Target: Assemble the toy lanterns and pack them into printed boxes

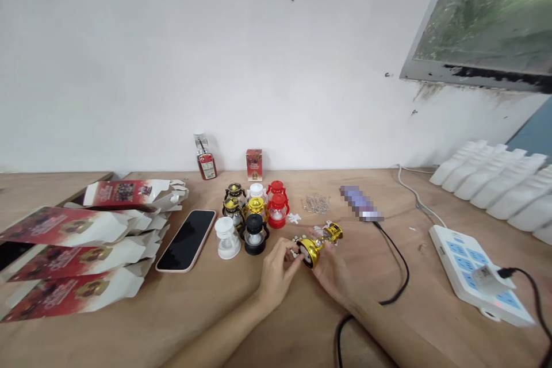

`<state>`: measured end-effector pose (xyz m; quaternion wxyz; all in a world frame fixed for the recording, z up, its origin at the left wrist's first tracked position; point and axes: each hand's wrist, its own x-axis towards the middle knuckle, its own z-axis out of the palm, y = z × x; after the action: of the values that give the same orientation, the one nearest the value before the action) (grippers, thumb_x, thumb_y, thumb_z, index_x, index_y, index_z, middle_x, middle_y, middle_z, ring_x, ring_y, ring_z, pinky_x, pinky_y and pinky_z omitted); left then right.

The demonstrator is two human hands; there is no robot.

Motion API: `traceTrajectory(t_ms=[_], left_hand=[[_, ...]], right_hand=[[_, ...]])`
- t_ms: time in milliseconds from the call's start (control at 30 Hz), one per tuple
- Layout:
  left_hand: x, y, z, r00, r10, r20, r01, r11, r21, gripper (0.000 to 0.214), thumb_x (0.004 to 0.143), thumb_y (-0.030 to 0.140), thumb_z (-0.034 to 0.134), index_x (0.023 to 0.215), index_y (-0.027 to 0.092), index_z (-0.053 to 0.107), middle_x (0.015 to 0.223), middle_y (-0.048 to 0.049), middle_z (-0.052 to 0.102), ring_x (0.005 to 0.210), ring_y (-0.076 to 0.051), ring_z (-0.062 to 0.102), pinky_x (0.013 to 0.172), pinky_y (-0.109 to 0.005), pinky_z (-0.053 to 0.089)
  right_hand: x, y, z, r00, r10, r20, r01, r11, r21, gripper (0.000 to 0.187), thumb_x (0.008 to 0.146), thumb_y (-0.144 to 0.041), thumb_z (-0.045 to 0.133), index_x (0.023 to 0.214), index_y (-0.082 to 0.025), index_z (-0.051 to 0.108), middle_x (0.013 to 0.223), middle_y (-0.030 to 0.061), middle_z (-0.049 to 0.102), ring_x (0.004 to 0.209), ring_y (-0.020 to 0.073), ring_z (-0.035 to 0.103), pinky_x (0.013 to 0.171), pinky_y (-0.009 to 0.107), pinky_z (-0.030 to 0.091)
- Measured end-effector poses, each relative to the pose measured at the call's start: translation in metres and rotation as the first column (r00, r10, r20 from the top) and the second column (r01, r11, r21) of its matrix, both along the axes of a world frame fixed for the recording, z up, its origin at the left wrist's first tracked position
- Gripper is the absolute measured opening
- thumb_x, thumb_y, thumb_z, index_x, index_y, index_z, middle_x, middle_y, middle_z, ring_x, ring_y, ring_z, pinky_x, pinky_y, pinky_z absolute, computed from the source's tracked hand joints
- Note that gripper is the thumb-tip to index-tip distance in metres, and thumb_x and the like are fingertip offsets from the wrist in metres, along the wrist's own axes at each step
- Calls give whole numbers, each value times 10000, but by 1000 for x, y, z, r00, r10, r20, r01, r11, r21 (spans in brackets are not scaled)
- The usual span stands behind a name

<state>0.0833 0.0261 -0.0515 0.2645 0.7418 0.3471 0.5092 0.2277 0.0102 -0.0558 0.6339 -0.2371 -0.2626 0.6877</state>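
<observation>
My right hand [334, 273] is wrapped round a small gold toy lantern [317, 247], which lies tilted on its side. The lantern's open, dark-rimmed base faces my left hand [278, 270]. The thumb and forefinger of that hand are closed together at the base's edge; anything between them is too small to make out. Small round pieces [295, 240] lie just behind these fingertips. Left of my hands stand a black lantern [255, 236] and a white lantern [227, 238]. Behind them are a gold lantern [256, 207], red lanterns [276, 210] and others in dark bronze and white.
Metal wire pieces [318, 203] and white scraps [294, 218] lie behind my hands. A phone [186, 241] and flattened red boxes [86, 259] are on the left. An upright box [254, 165] and bottle [207, 165] stand near the wall. Rightward are a cabled device [361, 203], power strip [470, 270] and white bottles [491, 178].
</observation>
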Motion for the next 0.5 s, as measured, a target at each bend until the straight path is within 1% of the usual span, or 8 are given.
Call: traceTrajectory(t_ms=[67, 167, 233, 267, 300, 400, 433, 500], left_hand=[[0, 0, 3, 1000, -24, 5, 24, 999, -29, 134, 859, 234, 518, 745, 165, 532, 725, -7, 537, 640, -108, 498, 596, -198, 397], [0, 1, 7, 999, -51, 5, 51, 994, -99, 312, 872, 287, 481, 589, 158, 499, 623, 0, 498, 592, -105, 469, 550, -200, 352], [1, 2, 7, 997, -66, 29, 70, 980, -187, 369, 864, 338, 485, 545, 154, 494, 573, 1, 497, 564, -104, 468, 540, -207, 347], [2, 3, 6, 994, -88, 57, 100, 962, -254, 371, 854, 371, 496, 555, 152, 511, 564, -1, 513, 549, -104, 477, 536, -209, 357], [3, 3, 6, 988, -116, 98, 143, 932, -333, 369, 839, 411, 510, 581, 149, 533, 565, -4, 536, 531, -104, 488, 530, -212, 373], [6, 2, 4, 948, -179, 262, 296, 795, -530, 405, 765, 529, 569, 666, 137, 574, 613, -20, 600, 474, -97, 502, 481, -217, 416], [7, 1, 4, 932, -191, 307, 339, 755, -561, 426, 734, 556, 593, 672, 134, 576, 620, -22, 607, 459, -93, 500, 464, -216, 423], [8, 0, 4, 906, -215, 365, 403, 703, -586, 452, 681, 579, 639, 668, 131, 579, 595, -14, 603, 437, -85, 491, 436, -208, 424]], right_hand=[[-1, -1, 4, 1000, -14, -2, 14, 1000, 1, 350, 729, -369, 689, 1063, -311, 597, 935, -16, 672, 888, 191, 608, 883, 383, 467], [-2, -1, 10, 999, -26, 19, 25, 1000, 17, 391, 699, -295, 702, 1074, -306, 593, 952, -12, 678, 911, 205, 611, 882, 392, 468], [-1, -1, 15, 1000, -11, 30, 10, 1000, 29, 416, 675, -264, 707, 1074, -297, 596, 1009, 2, 678, 938, 224, 616, 865, 404, 477], [-1, -1, 17, 1000, 1, 31, -2, 999, 35, 428, 668, -256, 705, 1079, -295, 595, 1046, 8, 673, 955, 233, 616, 853, 407, 483], [-1, -2, 18, 999, 11, 30, -12, 999, 44, 444, 663, -249, 701, 1090, -294, 591, 1081, 13, 665, 975, 241, 614, 839, 408, 489], [0, -4, 23, 998, 31, 50, -35, 997, 66, 496, 668, -256, 694, 1144, -295, 561, 1127, 31, 653, 1021, 259, 604, 788, 403, 508], [0, -5, 24, 997, 29, 66, -34, 997, 68, 506, 676, -274, 693, 1161, -291, 551, 1131, 41, 652, 1029, 266, 602, 768, 401, 514], [0, -6, 25, 995, 10, 101, -17, 997, 75, 529, 687, -326, 702, 1186, -288, 531, 1146, 57, 646, 1034, 275, 602, 720, 388, 524]])
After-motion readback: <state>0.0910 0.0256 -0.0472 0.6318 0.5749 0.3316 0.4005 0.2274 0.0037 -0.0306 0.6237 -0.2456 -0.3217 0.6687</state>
